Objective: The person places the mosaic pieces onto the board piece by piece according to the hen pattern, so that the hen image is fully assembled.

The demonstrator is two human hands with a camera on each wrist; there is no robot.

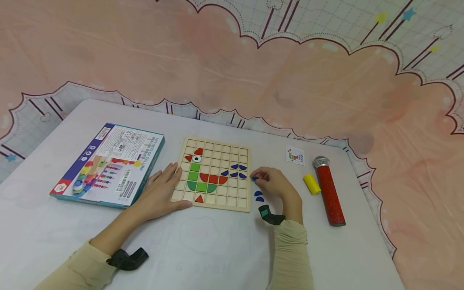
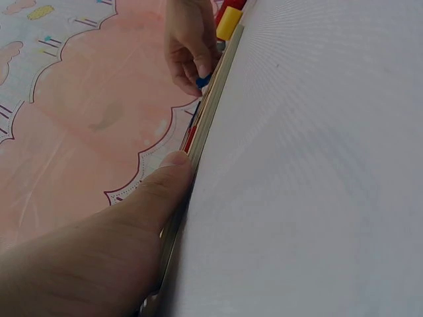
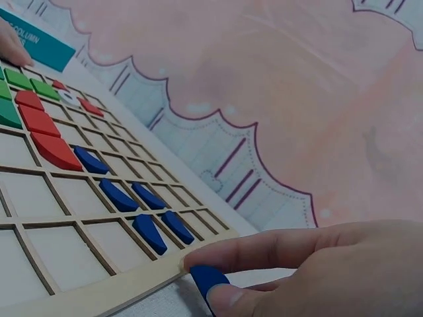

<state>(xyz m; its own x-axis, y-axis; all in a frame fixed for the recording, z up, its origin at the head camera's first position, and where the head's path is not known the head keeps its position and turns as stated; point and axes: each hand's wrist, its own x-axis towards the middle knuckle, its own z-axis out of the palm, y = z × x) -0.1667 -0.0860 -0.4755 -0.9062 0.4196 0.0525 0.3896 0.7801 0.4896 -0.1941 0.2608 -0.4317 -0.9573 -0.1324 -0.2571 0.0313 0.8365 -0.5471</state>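
A wooden grid board (image 1: 221, 151) lies on the white table, bearing green, red and blue pieces and a white eye disc (image 1: 197, 158). My left hand (image 1: 162, 191) rests along the board's left edge, fingers straight, the thumb at its near-left corner. Just off the board's right side, my right hand (image 1: 273, 183) pinches a blue half-round piece (image 3: 210, 282) between thumb and forefinger. Several blue pieces (image 3: 151, 233) sit in the right-hand cells beside a red shape (image 1: 214, 178). Two loose blue half-rounds (image 1: 259, 196) lie on the table below my right hand.
A boxed game (image 1: 112, 165) lies left of the board. At the right are a small picture card (image 1: 295, 155), a yellow cylinder (image 1: 311, 184) and a red microphone (image 1: 330, 195). A patterned pink curtain (image 1: 145, 52) hangs behind the table.
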